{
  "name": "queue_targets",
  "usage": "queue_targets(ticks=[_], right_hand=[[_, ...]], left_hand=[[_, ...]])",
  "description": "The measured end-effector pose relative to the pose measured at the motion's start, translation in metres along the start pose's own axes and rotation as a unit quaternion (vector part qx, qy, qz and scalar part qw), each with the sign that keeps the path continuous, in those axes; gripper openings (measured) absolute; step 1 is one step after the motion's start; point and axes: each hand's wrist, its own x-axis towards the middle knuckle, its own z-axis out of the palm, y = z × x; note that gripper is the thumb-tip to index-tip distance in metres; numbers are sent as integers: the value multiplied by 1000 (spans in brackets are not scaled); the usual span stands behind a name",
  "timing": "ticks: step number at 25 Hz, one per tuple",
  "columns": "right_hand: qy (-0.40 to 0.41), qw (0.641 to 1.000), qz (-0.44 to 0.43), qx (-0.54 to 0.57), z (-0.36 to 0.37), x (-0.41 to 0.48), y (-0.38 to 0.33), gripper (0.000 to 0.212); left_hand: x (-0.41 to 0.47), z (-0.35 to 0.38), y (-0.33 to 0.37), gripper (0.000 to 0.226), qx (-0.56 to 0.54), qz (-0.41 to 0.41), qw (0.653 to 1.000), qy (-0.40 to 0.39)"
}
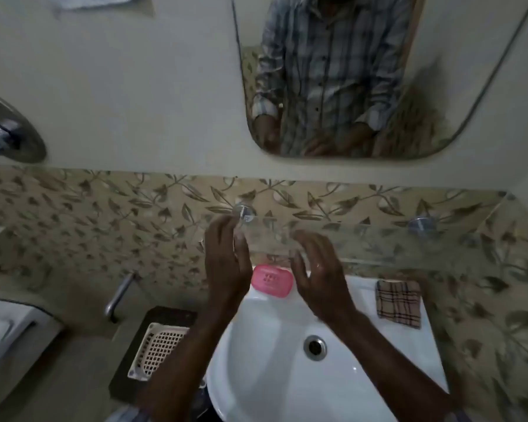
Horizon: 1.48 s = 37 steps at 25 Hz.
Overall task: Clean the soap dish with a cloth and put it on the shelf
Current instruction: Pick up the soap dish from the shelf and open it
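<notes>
The clear dish (269, 239) sits at the left end of the shelf (378, 240), between left hand (226, 263) and right hand (317, 272), fingers loosely spread; contact unclear.

Left hand (226, 263) and right hand (317, 278) flanking clear soap dish (269, 239) at glass shelf (378, 242) — pink soap (272, 280), checked cloth (398, 303) on sink (272, 376)

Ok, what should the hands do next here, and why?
Probably close both hands on the clear soap dish and lift it off the glass shelf. The left hand and right hand flank it, fingers open, not gripping. The pink soap lies on the sink rim, and the checked cloth lies folded there, in neither hand, so wiping seems not yet begun.
</notes>
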Motion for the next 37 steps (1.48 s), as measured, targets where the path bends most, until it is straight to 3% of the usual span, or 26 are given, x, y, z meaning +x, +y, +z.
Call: queue_targets(ticks=[2,4,6,9,16,21,26,27,28,29,31,33,35,37], right_hand=[[-85,995,52,-25,38,-39,17,23],[-191,968,154,-55,75,-81,36,25],[-217,949,222,-61,103,-96,59,27],[-220,924,294,-106,135,-95,83,26],[-166,874,455,-43,169,-81,107,27],[-112,863,492,-20,171,-73,98,37],[-31,875,483,19,167,-60,91,21],[-19,874,483,55,162,-59,90,21],[-12,872,482,92,156,-58,88,22],[-9,873,472,119,148,-58,87,22],[-24,886,440,146,132,-57,83,21],[-46,894,414,166,117,-62,75,21],[-69,895,404,178,108,-70,65,18],[-55,906,385,168,91,-79,65,14]], left_hand=[[-46,17,-43,29,29,-104,991,-75],[-91,35,-83,29,70,-226,957,-170],[-98,54,-110,30,63,-289,933,-204],[-79,85,-139,32,70,-317,919,-226],[-47,129,-150,39,59,-339,890,-299],[-44,125,-150,36,53,-394,873,-281],[-38,112,-141,39,-24,-463,864,-197],[-39,105,-142,45,-81,-514,837,-168],[-39,98,-145,51,-159,-578,786,-154],[-39,88,-146,57,-244,-635,711,-179],[-38,70,-145,78,-374,-682,545,-313],[-46,62,-139,85,-458,-651,427,-429],[-57,62,-130,81,-483,-632,385,-468],[-71,68,-125,79,-497,-632,372,-464]])
